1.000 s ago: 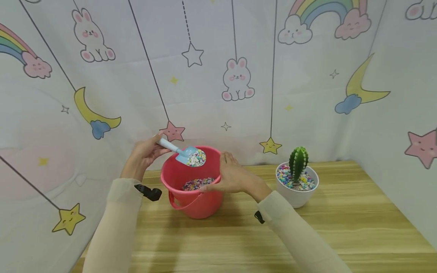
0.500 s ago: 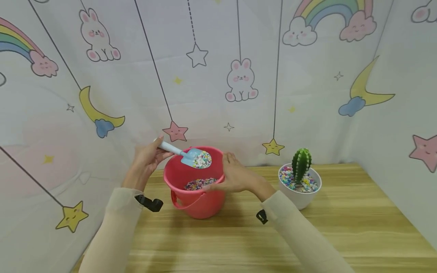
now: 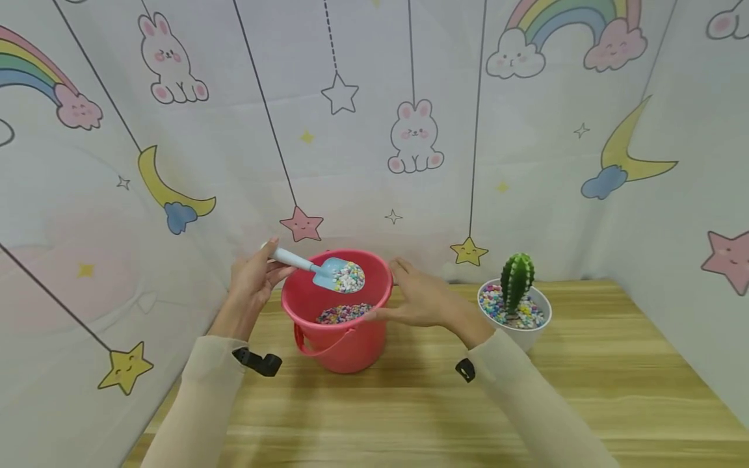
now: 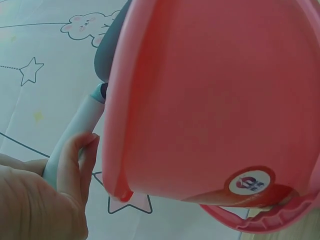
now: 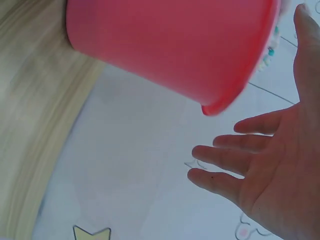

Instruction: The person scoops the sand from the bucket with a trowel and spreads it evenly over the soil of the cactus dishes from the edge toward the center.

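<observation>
Tabletop: wood-grained | backdrop: cartoon-printed cloth | left fingers grip scoop | right fingers spread beside bucket

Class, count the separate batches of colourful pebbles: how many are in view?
3: one on the blue scoop, one inside the red bucket, one in the white cactus pot.

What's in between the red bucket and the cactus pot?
In the head view, the right hand is between the bucket and the pot, above the table.

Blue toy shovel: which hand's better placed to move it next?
Left, likely: left hand grips the shovel handle, loaded blade above the red bucket. Right hand is beside the bucket, holding nothing.
</observation>
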A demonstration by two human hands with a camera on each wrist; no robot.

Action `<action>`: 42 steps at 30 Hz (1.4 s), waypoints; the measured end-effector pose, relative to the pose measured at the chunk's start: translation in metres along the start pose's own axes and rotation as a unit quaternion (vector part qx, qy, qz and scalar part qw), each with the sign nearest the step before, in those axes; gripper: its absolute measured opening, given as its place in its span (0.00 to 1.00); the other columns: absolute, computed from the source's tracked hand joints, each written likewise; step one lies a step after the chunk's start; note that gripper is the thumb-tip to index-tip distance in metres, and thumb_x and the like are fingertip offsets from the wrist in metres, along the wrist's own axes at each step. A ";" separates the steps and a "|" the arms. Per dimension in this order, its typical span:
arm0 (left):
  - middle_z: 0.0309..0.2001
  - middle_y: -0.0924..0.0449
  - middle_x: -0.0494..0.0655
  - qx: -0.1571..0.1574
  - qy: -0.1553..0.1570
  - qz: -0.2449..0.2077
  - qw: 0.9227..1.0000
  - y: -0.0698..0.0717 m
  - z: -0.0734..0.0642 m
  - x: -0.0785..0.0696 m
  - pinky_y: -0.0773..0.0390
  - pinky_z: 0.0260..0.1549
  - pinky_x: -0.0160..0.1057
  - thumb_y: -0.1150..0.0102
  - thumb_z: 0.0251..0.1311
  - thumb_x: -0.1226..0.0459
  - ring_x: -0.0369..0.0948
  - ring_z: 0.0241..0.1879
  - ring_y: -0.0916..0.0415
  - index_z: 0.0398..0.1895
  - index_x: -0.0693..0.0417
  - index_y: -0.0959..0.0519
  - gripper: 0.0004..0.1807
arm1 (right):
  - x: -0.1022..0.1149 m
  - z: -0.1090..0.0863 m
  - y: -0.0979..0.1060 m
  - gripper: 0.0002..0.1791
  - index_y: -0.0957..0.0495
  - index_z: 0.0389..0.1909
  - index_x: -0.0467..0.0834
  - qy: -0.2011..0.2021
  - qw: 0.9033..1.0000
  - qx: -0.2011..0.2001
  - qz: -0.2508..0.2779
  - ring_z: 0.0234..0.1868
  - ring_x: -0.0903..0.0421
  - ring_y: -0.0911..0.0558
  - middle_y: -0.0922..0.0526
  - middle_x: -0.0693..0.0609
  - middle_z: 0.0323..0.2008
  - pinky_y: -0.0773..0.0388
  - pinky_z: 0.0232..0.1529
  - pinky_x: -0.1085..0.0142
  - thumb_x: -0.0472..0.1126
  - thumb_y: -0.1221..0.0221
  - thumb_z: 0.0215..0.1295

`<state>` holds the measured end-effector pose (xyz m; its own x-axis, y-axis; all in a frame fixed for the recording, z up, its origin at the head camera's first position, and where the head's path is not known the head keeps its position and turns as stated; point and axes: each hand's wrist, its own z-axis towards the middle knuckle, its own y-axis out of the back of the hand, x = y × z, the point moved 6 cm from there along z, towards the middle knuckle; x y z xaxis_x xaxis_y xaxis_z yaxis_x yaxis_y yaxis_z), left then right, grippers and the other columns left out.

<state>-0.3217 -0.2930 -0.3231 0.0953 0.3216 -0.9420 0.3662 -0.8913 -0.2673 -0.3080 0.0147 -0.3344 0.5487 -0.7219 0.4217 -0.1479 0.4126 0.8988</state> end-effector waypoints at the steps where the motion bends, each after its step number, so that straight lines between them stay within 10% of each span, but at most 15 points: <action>1: 0.32 0.15 0.47 -0.002 0.000 -0.002 1.000 -0.001 -0.001 0.001 0.09 0.38 0.34 0.37 0.72 0.49 0.39 0.30 0.08 0.56 0.55 0.28 0.23 | 0.000 -0.004 0.005 0.66 0.44 0.83 0.47 -0.003 1.000 -0.006 -0.011 0.73 0.43 0.24 0.35 0.46 0.79 0.16 0.64 0.42 0.83 0.38 0.53; 17: 0.40 0.15 0.47 0.008 -0.005 -0.037 0.999 -0.022 -0.016 0.007 0.09 0.41 0.36 0.35 0.70 0.49 0.39 0.35 0.08 0.65 0.57 0.27 0.29 | -0.028 -0.077 0.067 0.32 0.21 0.65 0.37 0.015 0.986 -0.160 -0.046 0.57 0.44 0.11 0.13 0.41 0.60 0.13 0.58 0.45 0.57 0.34 0.72; 42: 0.37 0.16 0.47 0.081 -0.003 -0.009 0.997 -0.079 -0.037 0.033 0.09 0.39 0.34 0.40 0.75 0.51 0.39 0.37 0.08 0.63 0.61 0.26 0.25 | -0.111 -0.174 0.119 0.15 0.14 0.53 0.37 -0.007 0.959 -0.282 -0.031 0.44 0.37 0.09 0.09 0.37 0.46 0.10 0.40 0.41 0.42 0.32 0.71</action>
<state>-0.3133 -0.2002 -0.3253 0.0849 0.3365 -0.9378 0.2139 -0.9255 -0.3127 -0.2428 0.2406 -0.2950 0.5310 -0.7598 0.3750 0.3548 0.6013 0.7159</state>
